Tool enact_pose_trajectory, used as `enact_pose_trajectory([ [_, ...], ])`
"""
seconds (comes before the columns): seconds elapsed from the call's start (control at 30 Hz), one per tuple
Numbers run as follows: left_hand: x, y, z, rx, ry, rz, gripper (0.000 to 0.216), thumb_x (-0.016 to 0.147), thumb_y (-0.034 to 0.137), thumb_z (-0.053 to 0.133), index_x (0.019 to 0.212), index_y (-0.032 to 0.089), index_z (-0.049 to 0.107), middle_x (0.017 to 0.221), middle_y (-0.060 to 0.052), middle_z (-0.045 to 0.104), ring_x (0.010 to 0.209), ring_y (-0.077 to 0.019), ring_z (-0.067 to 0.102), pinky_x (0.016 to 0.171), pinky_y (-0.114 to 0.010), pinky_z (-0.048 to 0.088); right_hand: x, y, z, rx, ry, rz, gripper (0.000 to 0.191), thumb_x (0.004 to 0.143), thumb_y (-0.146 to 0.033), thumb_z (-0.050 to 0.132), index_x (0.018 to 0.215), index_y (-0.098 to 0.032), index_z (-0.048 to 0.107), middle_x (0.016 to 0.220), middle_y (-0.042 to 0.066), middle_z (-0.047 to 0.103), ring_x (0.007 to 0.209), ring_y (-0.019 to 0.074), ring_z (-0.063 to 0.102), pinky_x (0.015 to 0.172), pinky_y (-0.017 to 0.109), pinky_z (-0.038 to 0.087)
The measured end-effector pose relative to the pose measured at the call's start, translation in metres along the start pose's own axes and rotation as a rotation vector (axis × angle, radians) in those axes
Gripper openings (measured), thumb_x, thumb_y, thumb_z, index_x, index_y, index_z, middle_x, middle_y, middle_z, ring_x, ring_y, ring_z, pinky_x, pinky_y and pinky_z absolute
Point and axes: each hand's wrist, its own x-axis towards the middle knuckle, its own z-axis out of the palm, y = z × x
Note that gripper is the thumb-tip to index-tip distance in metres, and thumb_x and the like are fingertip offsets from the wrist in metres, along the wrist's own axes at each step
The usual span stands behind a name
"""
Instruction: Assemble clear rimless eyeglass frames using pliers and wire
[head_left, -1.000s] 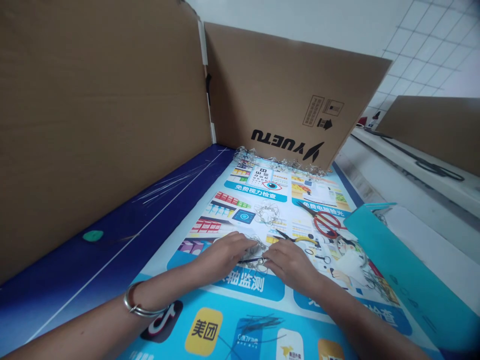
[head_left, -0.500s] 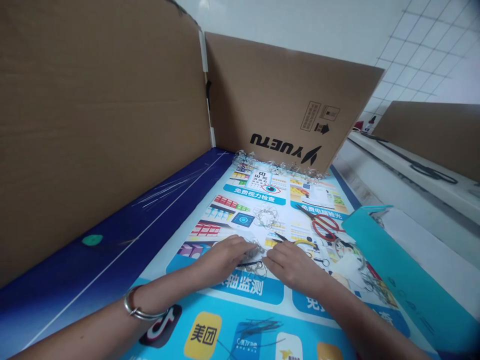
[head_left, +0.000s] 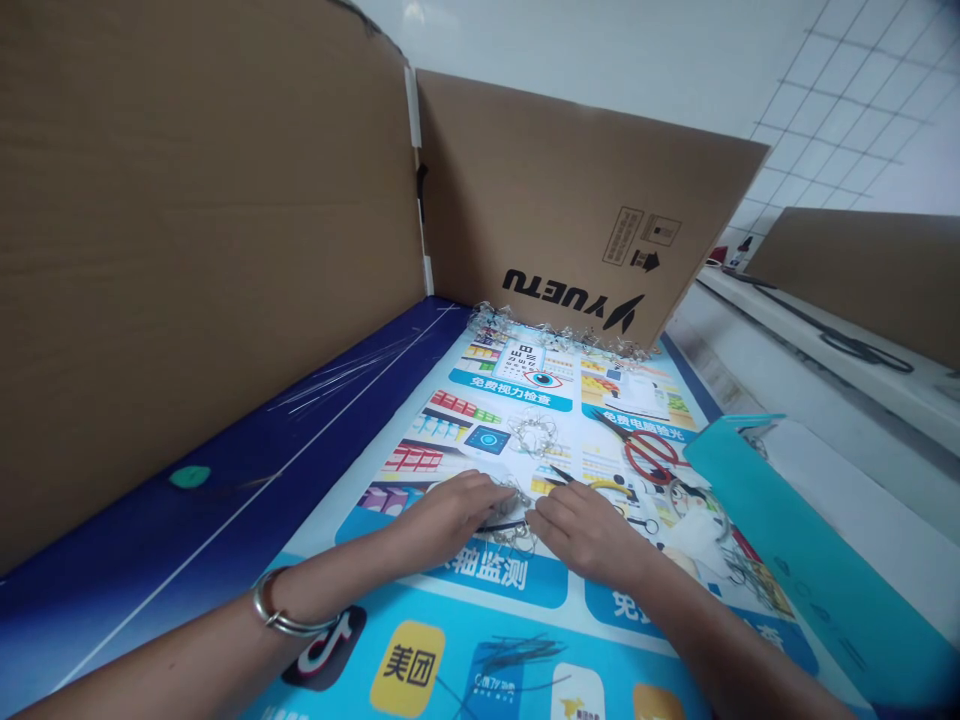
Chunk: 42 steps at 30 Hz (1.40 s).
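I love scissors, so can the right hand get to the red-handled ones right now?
Probably yes. The red-handled scissors lie just beyond the right hand. The yellow-handled tool lies partly between, but looks low enough to pass over. That hand is at the wire piece, though.

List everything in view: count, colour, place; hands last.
Wire piece: 1, silvery, front
Wire ring: 1, silvery, centre
Cardboard panels: 3, brown, left, far, right
Wire pile: uncounted, silvery, far panel's foot
Printed sheet: 1, multicoloured, centre
Scissors: 1, red handles, right of ring
Pointed tool: 1, yellow handle, below scissors
Open box: 1, teal, right
Loose strands: uncounted, greyish, beside box
Dark strands: several, black, lower sheet
Surface: 1, dark blue, left
Thin strands: several, whitish, left
Blob: 1, green, left
Ledge: 1, white, right
Looped tool: 1, black, ledge
Bottle: 1, dark top, ledge
Wall: 1, white, behind
Bangle: count unclear, silver, left wrist
Left hand: 1, on wire piece
Right hand: 1, fingertips nearby
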Motion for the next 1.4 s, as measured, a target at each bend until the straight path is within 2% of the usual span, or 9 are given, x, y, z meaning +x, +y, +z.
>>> enact_pose_trajectory([
  [0.23,-0.001,-0.003,0.002,-0.013,0.002,0.012,0.03,0.091,0.02,0.038,0.119,0.021,0.051,0.098,-0.007,0.06,0.091,-0.0196,0.052,0.078,-0.033,0.045,-0.001,0.002,0.002,0.037,0.036,0.054,0.013,0.09,-0.02,0.044,0.098,-0.017,0.055,0.081,0.006,0.06,0.078,0.0172,0.052,0.065,0.032,0.037],
  [0.57,-0.001,-0.003,0.002,0.0,-0.014,-0.012,0.033,0.09,0.015,0.039,0.12,0.02,0.05,0.099,-0.008,0.059,0.092,-0.0199,0.051,0.08,-0.035,0.045,0.003,-0.003,-0.004,-0.03,-0.05,-0.055,0.019,0.09,-0.013,0.039,0.101,-0.013,0.055,0.083,0.008,0.06,0.075,0.0186,0.051,0.063,0.035,0.036],
  [0.83,-0.002,-0.007,0.005,-0.015,0.002,0.002,0.034,0.089,0.015,0.04,0.12,0.022,0.049,0.101,-0.007,0.057,0.094,-0.0197,0.05,0.081,-0.036,0.045,0.0,-0.003,-0.001,-0.037,-0.061,-0.055,0.02,0.089,-0.013,0.041,0.103,-0.013,0.056,0.087,0.009,0.061,0.078,0.0191,0.051,0.065,0.035,0.037],
  [0.9,-0.002,-0.008,0.005,-0.014,-0.004,0.007,0.033,0.089,0.015,0.039,0.119,0.021,0.05,0.099,-0.008,0.058,0.093,-0.0197,0.051,0.079,-0.035,0.045,-0.001,-0.003,0.003,-0.015,-0.045,-0.029,0.02,0.089,-0.014,0.043,0.105,-0.013,0.055,0.089,0.009,0.061,0.08,0.0193,0.051,0.066,0.035,0.038],
  [1.13,-0.001,-0.006,0.004,0.001,-0.012,0.01,0.032,0.088,0.015,0.039,0.118,0.02,0.051,0.098,-0.008,0.059,0.091,-0.0198,0.051,0.079,-0.034,0.044,0.003,-0.005,0.024,0.169,0.151,0.196,0.017,0.088,-0.016,0.046,0.1,-0.017,0.057,0.091,0.006,0.062,0.083,0.0163,0.053,0.071,0.031,0.041],
  [1.4,-0.002,-0.001,0.0,-0.015,-0.022,-0.02,0.033,0.088,0.013,0.039,0.118,0.021,0.051,0.1,-0.008,0.058,0.092,-0.0196,0.051,0.079,-0.034,0.044,0.011,-0.012,0.027,0.248,0.207,0.318,0.015,0.087,-0.021,0.048,0.094,-0.018,0.061,0.085,0.006,0.062,0.085,0.017,0.054,0.076,0.033,0.043],
])
